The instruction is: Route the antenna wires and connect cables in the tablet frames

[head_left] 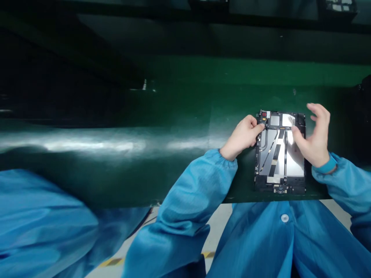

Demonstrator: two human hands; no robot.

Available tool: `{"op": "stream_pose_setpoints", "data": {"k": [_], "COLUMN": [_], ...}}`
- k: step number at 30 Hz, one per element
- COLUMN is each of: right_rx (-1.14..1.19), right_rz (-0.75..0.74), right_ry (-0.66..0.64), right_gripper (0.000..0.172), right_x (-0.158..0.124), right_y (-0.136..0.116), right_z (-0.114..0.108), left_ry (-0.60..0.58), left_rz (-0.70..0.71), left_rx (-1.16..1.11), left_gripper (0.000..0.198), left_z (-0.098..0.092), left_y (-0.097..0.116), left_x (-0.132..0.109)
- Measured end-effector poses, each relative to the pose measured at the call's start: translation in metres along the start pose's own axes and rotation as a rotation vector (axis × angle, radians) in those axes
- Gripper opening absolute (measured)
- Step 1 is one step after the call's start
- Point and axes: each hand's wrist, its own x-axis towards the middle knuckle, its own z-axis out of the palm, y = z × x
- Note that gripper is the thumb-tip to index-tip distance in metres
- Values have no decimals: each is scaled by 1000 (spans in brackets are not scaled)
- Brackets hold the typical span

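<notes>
Left hand (242, 137) pinching the top edge of an open tablet (279, 158), right hand (317, 135) spread wide, thumb on it, over a glossy green bench (185, 112), striped floor (216, 227) below

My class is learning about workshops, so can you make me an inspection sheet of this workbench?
surface: glossy green mat
job's things: opened tablet, with black frame and silver panels
clutter: nothing seen
hands: left hand, fingertips at the tablet's top left corner; right hand, thumb on a silver panel, fingers raised
cables: thin flat cables across the panels
surroundings: blue smock sleeves, pale floor, yellow-and-black tape
</notes>
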Motion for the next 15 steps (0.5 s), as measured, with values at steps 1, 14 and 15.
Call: {"op": "stream_pose_setpoints", "data": {"k": [1, 14, 15], "right_rx": [29, 265, 263], "right_rz": [62, 119, 91], "right_ry": [20, -402, -402], "right_gripper": [63, 87, 84], "right_x": [-11, -50, -49], "right_y": [7, 8, 8], "right_z": [-5, 6, 8], "left_ry": [21, 115, 170], "left_rz": [26, 59, 17], "left_rx": [101, -141, -154], "left_gripper": [16, 76, 75], "left_z": [-4, -38, -52], "left_y": [0, -30, -27], "left_x": [-4, -39, -41]}}
